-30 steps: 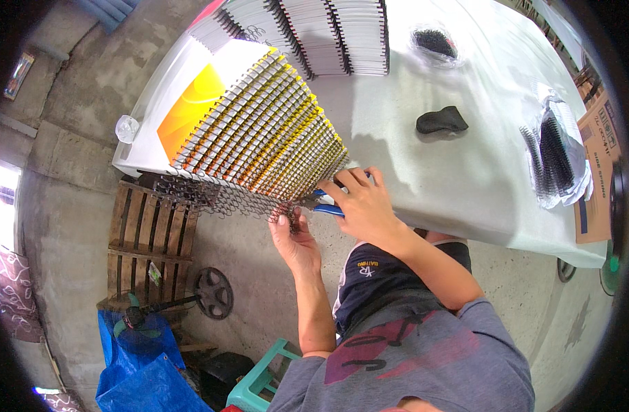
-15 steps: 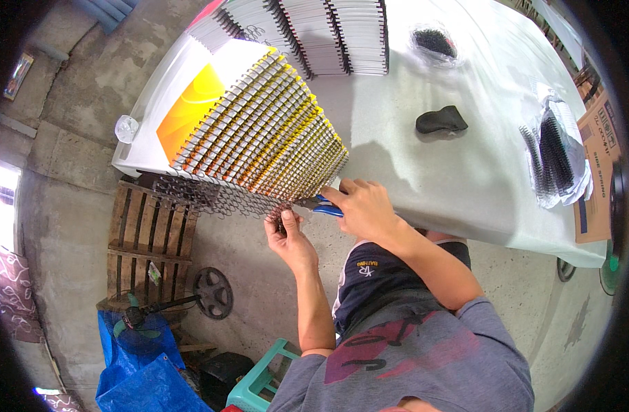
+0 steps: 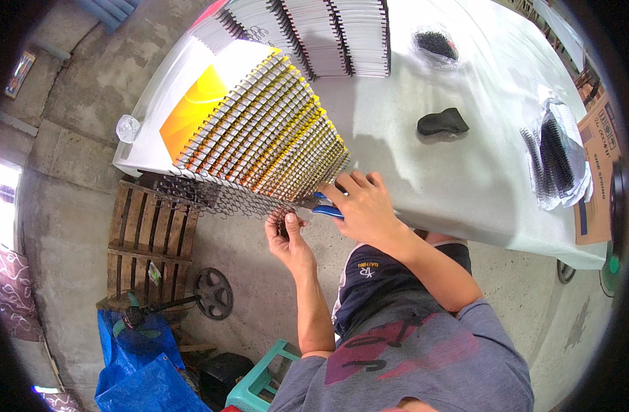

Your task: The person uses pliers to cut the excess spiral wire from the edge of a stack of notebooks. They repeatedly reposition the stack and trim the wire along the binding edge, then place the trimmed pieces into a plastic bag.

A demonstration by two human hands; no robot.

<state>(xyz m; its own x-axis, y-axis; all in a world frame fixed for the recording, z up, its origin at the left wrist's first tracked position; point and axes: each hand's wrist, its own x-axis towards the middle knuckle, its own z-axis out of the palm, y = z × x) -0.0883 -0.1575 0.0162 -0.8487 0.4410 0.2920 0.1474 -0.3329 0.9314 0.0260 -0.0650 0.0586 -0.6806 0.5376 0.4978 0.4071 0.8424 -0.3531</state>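
Note:
A row of spiral-bound notebooks (image 3: 266, 130) with yellow and orange edges stands at the table's near left edge. Their loose dark coil ends (image 3: 239, 204) hang out past that edge in a tangle. My right hand (image 3: 366, 214) is closed round blue-handled pliers (image 3: 329, 211), whose jaws point left at the coil ends by the nearest notebooks. Just left of the jaws, my left hand (image 3: 294, 246) is closed with its thumb up, pinching a small bunch of brownish coil pieces (image 3: 281, 224). Whether the jaws grip a wire is too small to tell.
More bound stacks (image 3: 314, 38) stand at the back. On the white-covered table (image 3: 458, 185) lie a black pouch-like thing (image 3: 443, 121), a bag of black coils (image 3: 434, 44) and wrapped coils (image 3: 556, 158) beside a carton (image 3: 598, 178). Below are a wooden pallet (image 3: 146, 240) and a green stool (image 3: 256, 384).
My right hand's fingers have lifted slightly and the pliers' handles look a little wider apart. My left hand stays almost where it was, still holding the coil pieces.

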